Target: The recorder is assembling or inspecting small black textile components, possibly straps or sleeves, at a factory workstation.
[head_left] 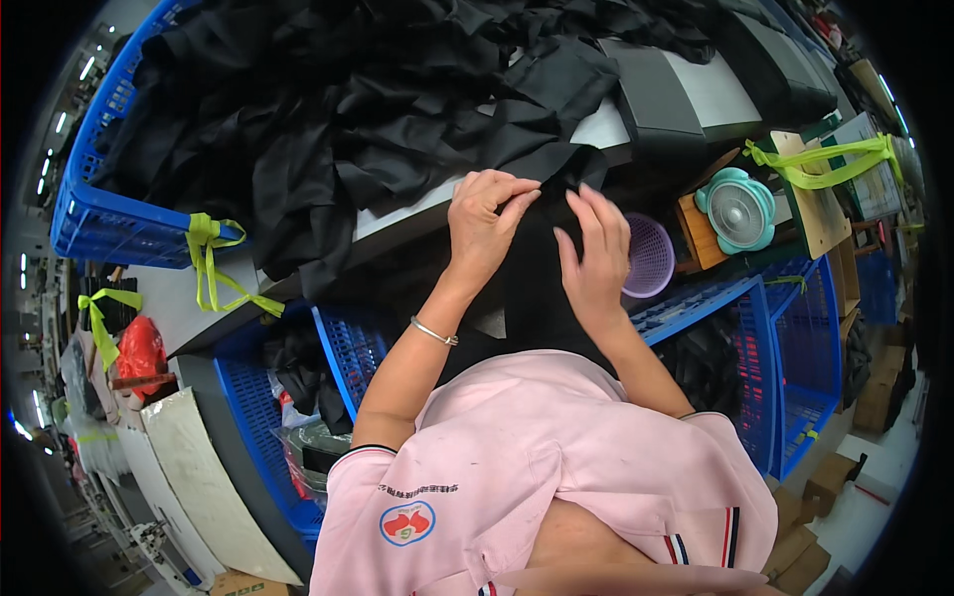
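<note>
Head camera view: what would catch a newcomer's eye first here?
A big heap of black fabric fills the upper middle, spilling from a blue crate at left. Just below it, the left hand and right hand pinch a black piece. A purple basket sits right of them.

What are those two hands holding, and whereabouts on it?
Both hands grip one piece of black fabric at its top edge: the left hand pinches it at the left, the right hand at the right.
</note>
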`<control>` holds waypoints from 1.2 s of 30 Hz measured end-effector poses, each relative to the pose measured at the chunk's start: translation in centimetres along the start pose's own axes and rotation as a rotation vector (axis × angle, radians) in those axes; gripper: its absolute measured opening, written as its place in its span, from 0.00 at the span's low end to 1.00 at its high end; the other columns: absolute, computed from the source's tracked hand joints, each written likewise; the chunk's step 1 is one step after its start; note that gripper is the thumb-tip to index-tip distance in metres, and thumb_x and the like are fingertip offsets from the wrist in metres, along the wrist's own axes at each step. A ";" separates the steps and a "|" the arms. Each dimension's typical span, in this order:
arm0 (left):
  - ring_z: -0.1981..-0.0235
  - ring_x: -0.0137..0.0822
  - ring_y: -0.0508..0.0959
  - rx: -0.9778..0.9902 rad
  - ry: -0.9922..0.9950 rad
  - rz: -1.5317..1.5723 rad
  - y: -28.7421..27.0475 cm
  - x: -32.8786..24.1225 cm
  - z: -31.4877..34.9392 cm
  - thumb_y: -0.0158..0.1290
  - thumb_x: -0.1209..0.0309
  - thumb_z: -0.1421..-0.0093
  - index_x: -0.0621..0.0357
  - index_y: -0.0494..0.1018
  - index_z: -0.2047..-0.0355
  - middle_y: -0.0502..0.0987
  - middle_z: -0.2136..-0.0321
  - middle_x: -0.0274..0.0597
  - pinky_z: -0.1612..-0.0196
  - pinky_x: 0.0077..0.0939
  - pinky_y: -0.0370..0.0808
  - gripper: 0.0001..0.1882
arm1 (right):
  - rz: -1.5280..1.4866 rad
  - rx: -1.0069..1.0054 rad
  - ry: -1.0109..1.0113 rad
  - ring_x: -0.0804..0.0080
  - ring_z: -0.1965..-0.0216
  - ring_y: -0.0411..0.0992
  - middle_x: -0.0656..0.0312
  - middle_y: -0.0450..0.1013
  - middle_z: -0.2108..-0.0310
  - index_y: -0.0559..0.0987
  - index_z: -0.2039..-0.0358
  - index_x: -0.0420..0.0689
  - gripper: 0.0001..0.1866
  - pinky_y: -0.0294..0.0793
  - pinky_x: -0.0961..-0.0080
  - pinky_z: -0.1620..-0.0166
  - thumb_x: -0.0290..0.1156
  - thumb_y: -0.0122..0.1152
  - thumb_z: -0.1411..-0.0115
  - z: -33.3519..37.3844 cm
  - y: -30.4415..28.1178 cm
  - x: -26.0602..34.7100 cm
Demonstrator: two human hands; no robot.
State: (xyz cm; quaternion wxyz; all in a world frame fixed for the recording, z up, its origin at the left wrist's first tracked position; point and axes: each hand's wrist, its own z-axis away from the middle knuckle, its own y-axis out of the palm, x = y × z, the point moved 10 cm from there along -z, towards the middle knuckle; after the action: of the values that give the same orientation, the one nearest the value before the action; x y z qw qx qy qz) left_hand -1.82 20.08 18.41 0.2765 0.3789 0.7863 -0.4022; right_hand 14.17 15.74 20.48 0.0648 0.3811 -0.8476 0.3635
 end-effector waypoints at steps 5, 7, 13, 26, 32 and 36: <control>0.65 0.35 0.77 -0.001 -0.056 0.100 -0.3 -0.2 0.3 0.64 0.75 0.45 0.56 0.85 0.67 0.82 0.69 0.36 0.56 0.28 0.72 0.05 | -0.021 0.060 0.009 0.57 0.58 0.74 0.58 0.75 0.60 0.78 0.60 0.41 0.15 0.75 0.65 0.56 0.16 0.64 0.49 -1.4 4.0 -4.3; 0.58 0.39 0.78 0.072 -0.089 0.079 0.2 2.1 0.7 0.63 0.74 0.45 0.56 0.83 0.59 0.82 0.61 0.39 0.50 0.30 0.72 0.12 | -0.054 0.020 -0.026 0.56 0.60 0.74 0.58 0.76 0.62 0.76 0.63 0.40 0.11 0.75 0.65 0.59 0.16 0.63 0.47 -1.4 4.5 -4.4; 0.30 0.50 0.61 0.370 0.050 -0.084 4.5 6.1 4.0 0.64 0.69 0.45 0.54 0.69 0.37 0.65 0.33 0.49 0.30 0.42 0.57 0.34 | -0.352 0.223 0.192 0.49 0.49 0.73 0.51 0.74 0.49 0.77 0.59 0.38 0.11 0.75 0.62 0.50 0.17 0.62 0.43 3.6 8.5 -6.2; 0.26 0.49 0.48 0.499 0.029 -0.114 5.4 7.1 4.6 0.64 0.71 0.48 0.52 0.53 0.28 0.51 0.27 0.50 0.26 0.46 0.44 0.48 | -0.115 0.311 0.158 0.53 0.52 0.72 0.54 0.71 0.52 0.77 0.54 0.42 0.20 0.72 0.62 0.51 0.20 0.68 0.49 8.6 9.6 -7.2; 0.28 0.54 0.53 0.291 0.084 -0.113 3.7 3.8 4.4 0.67 0.73 0.53 0.53 0.58 0.30 0.56 0.29 0.51 0.28 0.47 0.52 0.49 | -0.136 0.261 0.171 0.53 0.63 0.76 0.54 0.71 0.58 0.75 0.61 0.39 0.12 0.76 0.60 0.63 0.19 0.65 0.46 7.0 10.7 -9.1; 0.42 0.48 0.71 0.213 0.277 -0.184 4.0 1.3 8.0 0.69 0.75 0.57 0.56 0.73 0.44 0.73 0.44 0.45 0.40 0.42 0.67 0.36 | -0.239 0.295 0.393 0.52 0.63 0.76 0.54 0.72 0.59 0.75 0.61 0.38 0.10 0.76 0.61 0.63 0.19 0.63 0.45 8.4 10.5 -10.3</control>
State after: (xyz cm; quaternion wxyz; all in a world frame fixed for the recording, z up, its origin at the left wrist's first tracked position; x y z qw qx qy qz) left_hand 1.73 15.39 11.62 0.0858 0.3842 0.8011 -0.4508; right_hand 15.54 21.02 4.45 0.2143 0.4059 -0.7058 0.5396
